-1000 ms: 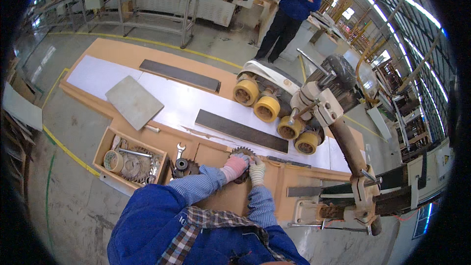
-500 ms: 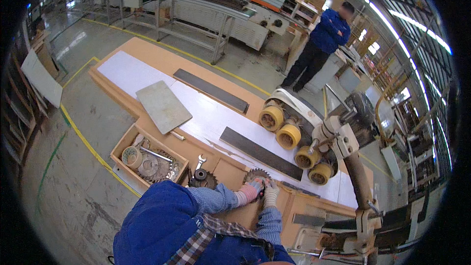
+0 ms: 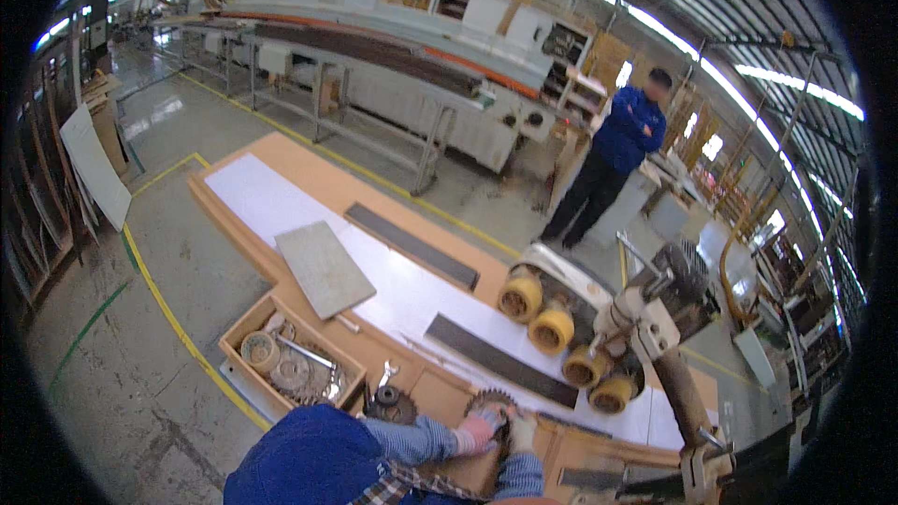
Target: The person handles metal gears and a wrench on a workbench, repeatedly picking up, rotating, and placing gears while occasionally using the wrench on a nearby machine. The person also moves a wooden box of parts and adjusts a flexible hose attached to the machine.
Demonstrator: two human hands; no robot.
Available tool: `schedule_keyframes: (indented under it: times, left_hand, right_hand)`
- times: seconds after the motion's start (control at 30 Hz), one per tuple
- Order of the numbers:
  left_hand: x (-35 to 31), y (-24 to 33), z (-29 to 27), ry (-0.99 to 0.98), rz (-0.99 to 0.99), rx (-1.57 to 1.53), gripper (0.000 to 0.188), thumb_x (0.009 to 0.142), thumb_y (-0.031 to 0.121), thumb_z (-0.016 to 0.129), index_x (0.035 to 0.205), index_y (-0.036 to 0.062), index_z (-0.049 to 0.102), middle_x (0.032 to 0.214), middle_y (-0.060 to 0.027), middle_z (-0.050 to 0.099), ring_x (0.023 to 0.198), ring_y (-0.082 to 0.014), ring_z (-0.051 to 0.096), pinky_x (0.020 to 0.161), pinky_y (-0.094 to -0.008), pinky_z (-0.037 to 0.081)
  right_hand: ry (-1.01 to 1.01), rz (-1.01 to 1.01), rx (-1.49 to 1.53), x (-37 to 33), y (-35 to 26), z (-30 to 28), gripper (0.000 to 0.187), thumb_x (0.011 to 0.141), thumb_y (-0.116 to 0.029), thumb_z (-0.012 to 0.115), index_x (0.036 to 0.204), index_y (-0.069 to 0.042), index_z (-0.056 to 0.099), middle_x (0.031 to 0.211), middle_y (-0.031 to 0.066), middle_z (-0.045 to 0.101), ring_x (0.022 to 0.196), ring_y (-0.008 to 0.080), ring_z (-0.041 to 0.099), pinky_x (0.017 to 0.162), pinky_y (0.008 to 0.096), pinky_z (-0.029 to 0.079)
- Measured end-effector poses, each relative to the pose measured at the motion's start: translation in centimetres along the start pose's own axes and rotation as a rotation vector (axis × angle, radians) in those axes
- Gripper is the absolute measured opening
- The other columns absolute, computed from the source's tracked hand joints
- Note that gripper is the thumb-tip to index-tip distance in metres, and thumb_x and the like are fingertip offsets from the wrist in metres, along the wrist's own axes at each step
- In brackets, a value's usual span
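Note:
A toothed circular saw blade (image 3: 490, 398) stands at the machine table's near edge, its lower part hidden by my hands. My left hand (image 3: 477, 432), in a pink and pale work glove, is closed at the blade's near left side. Close beside it, my right hand (image 3: 522, 432), also gloved, is closed at the blade's right side. Small details between the fingers are too blurred to make out. To the left of my hands lie a second toothed blade with a dark round hub (image 3: 387, 400) and an open-ended wrench (image 3: 386, 374).
A wooden box (image 3: 234, 337) of tools and blades sits on the left. On the table (image 3: 271, 151) lie a grey board (image 3: 325, 269) and two dark strips (image 3: 412, 245). A feeder with yellow rollers (image 3: 550, 329) stands right. A person (image 3: 608, 150) stands beyond, arms folded.
My view has tilted up, so the table and my hands sit lower in the picture. Both hands stay at the saw blade; the person beyond has not moved.

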State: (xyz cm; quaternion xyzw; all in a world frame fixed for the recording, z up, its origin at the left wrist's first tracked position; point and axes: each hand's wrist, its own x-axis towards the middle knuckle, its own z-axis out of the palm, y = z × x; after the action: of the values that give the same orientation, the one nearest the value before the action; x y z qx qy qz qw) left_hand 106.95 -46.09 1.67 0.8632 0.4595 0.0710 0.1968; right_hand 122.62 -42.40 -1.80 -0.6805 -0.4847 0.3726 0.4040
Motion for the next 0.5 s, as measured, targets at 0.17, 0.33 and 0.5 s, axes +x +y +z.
schedule_keyframes:
  times: [0.17,0.33,0.5]
  left_hand:
    - [2.0,-1.5,0.3,0.201,0.054,-0.004,0.046,0.083,0.042,0.054,0.11,0.005,0.058,0.125,-0.0188,0.049,0.113,-0.0355,0.049,0.092,-0.0482,0.04]
    - [4.8,-2.3,1.2,0.271,0.169,0.066,0.026,0.081,0.028,0.054,0.098,0.0103,0.061,0.107,-0.0091,0.059,0.099,-0.0273,0.055,0.08,-0.0452,0.045]
    - [4.2,-3.5,1.5,0.088,0.222,-0.127,0.045,0.083,0.022,0.053,0.126,0.0073,0.049,0.14,-0.0123,0.041,0.133,-0.0305,0.034,0.101,-0.0454,0.037]
  right_hand:
    - [0.084,-0.068,0.221,0.7,2.4,0.9,0.021,0.08,-0.01,0.067,0.093,0.006,0.065,0.085,0.0113,0.064,0.075,0.0173,0.055,0.071,0.0326,0.047]
    - [0.167,-0.21,-0.204,-0.4,2.8,0.8,0.022,0.084,-0.006,0.061,0.103,0.006,0.063,0.091,0.0135,0.066,0.08,0.0195,0.058,0.074,0.0322,0.047]
    - [0.166,-0.156,-0.109,-3.4,1.6,1.0,0.024,0.085,-0.008,0.059,0.104,0.006,0.063,0.094,0.0161,0.067,0.084,0.0224,0.061,0.079,0.033,0.048]
